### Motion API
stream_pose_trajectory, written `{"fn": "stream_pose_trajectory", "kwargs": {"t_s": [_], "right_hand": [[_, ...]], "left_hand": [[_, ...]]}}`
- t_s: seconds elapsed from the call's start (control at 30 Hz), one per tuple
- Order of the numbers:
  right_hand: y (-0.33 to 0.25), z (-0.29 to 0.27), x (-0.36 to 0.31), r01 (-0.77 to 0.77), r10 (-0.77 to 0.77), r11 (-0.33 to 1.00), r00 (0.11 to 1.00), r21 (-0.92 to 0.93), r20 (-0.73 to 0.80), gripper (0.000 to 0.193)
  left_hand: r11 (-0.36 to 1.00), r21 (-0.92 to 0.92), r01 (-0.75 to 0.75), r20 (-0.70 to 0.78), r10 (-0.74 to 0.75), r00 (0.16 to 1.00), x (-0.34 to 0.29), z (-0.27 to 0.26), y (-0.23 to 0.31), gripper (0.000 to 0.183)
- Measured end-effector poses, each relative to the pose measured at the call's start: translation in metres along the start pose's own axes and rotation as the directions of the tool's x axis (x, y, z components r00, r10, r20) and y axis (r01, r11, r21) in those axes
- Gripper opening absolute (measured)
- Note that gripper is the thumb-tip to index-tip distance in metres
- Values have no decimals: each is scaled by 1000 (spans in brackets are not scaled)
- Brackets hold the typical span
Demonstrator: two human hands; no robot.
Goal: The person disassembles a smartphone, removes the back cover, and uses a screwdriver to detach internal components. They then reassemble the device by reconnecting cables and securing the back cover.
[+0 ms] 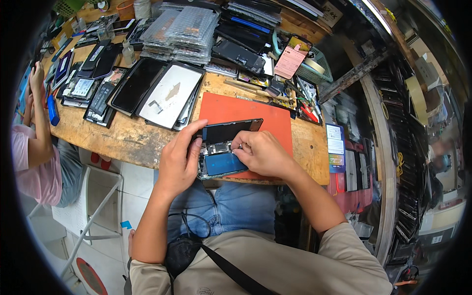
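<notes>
An opened smartphone (222,165) is over the near edge of a red-orange mat (273,118), its inside facing up with a dark blue battery-like block. Its dark screen panel (227,132) stands raised along the far side. My left hand (178,160) grips the phone's left end, thumb and forefinger reaching up by the raised panel. Over the inner parts at the phone's right, my right hand (261,153) has its fingertips pinched together. Whatever may be between those fingertips is hidden.
Phones and a white-faced panel (169,96) lie left of the mat. Bubble-wrapped packs (182,32) are stacked behind. A tray with red-handled pliers (309,113) sits at the right, near a green basket (314,69). Another person (37,152) is at the far left beside a white chair (88,206).
</notes>
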State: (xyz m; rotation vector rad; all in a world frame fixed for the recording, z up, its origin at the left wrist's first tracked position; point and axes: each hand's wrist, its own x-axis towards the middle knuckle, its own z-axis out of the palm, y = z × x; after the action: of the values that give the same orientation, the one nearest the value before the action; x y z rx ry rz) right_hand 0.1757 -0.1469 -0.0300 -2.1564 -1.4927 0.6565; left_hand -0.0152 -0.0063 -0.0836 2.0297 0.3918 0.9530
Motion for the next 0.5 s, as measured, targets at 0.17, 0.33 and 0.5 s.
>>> {"fn": "stream_pose_trajectory", "kwargs": {"t_s": [0.17,0.33,0.5], "right_hand": [[0,2,-1,9,-9,1000,1000,-6,3,12],[1,4,-3,35,-35,999,999,-24,-19,12],[5,7,-3,44,-45,999,998,-23,-32,13]], "left_hand": [[999,-7,40,11,-40,999,1,-1,1,38],[999,-9,38,7,-38,999,1,0,1,39],[1000,23,-19,-8,20,1000,0,1,-4,38]]}}
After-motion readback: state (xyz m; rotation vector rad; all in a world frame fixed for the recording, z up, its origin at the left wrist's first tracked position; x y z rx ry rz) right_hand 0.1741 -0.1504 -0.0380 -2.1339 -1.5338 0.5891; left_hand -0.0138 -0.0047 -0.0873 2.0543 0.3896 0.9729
